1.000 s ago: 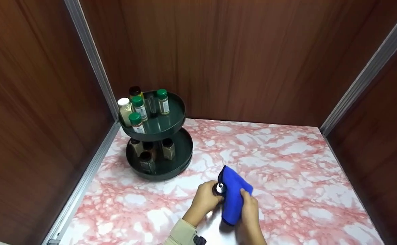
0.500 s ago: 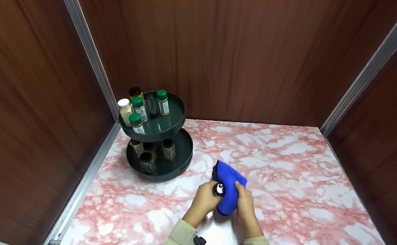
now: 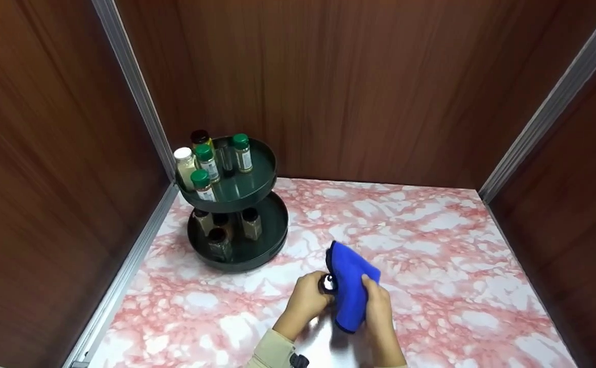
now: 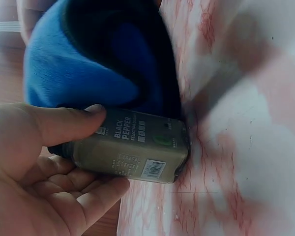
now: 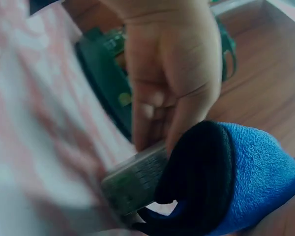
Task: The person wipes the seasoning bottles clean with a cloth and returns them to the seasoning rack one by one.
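My left hand (image 3: 307, 297) grips a black pepper jar (image 4: 137, 147) near its dark-capped end. In the left wrist view the jar's label and barcode show, and its base is close over the tabletop. A folded blue cloth (image 3: 351, 289) with black edging is held in my right hand (image 3: 378, 306), thumb on top. The cloth lies against the right side of the jar and partly wraps toward it. In the right wrist view the cloth (image 5: 260, 172) hides part of the jar, and my right fingers are mostly out of sight.
A dark green two-tier turntable (image 3: 249, 191) stands at the back left. Its upper tier bears several spice jars, among them a green-capped jar (image 3: 243, 153) and a white-capped jar (image 3: 185, 166). Dark-capped jars (image 3: 251, 225) stand below. Brown wood panels (image 3: 318, 92) enclose the pink marbled tabletop (image 3: 431, 245).
My right hand and the cloth moved left and up against the jar, then back to the right, the cloth bending as it went. My left hand keeps its hold on the jar almost in place.
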A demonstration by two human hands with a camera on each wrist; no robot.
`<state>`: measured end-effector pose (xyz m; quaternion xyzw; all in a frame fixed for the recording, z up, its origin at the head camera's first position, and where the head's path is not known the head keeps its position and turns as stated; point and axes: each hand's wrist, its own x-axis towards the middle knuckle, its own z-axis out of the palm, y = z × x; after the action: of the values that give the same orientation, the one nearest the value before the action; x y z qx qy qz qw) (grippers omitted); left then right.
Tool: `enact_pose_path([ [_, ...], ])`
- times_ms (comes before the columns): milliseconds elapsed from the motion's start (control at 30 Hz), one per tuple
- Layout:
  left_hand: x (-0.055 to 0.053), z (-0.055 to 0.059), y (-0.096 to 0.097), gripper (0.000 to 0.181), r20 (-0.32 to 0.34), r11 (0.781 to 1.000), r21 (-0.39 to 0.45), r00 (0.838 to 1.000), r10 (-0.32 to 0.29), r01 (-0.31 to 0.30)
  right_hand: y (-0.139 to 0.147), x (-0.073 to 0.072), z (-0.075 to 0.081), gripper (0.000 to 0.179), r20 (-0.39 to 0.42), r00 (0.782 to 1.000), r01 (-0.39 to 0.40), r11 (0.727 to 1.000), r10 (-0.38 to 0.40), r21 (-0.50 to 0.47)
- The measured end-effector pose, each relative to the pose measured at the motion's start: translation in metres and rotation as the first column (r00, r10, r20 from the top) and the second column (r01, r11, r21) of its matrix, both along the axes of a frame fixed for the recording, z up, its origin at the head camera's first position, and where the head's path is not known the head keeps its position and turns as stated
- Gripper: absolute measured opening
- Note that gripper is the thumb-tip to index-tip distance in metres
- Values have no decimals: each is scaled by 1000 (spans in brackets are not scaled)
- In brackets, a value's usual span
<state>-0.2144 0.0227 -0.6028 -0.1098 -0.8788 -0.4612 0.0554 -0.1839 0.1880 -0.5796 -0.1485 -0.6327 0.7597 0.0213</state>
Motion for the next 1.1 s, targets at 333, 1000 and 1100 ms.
enact_pose_path([
  [333, 0, 1, 1, 38, -4, 1000, -14, 1000, 13, -13, -7, -20, -34, 48, 0, 998, -67, 994, 67, -82],
  [1000, -1, 1, -1, 34, -27, 999, -35, 1000, 8, -9, -4, -16, -11, 51, -66, 995, -76, 993, 70, -87],
  [1100, 0, -1, 0, 36, -19, 999, -33, 1000, 14, -14, -7, -21, -26, 53, -26, 995, -98, 994, 97, -54],
])
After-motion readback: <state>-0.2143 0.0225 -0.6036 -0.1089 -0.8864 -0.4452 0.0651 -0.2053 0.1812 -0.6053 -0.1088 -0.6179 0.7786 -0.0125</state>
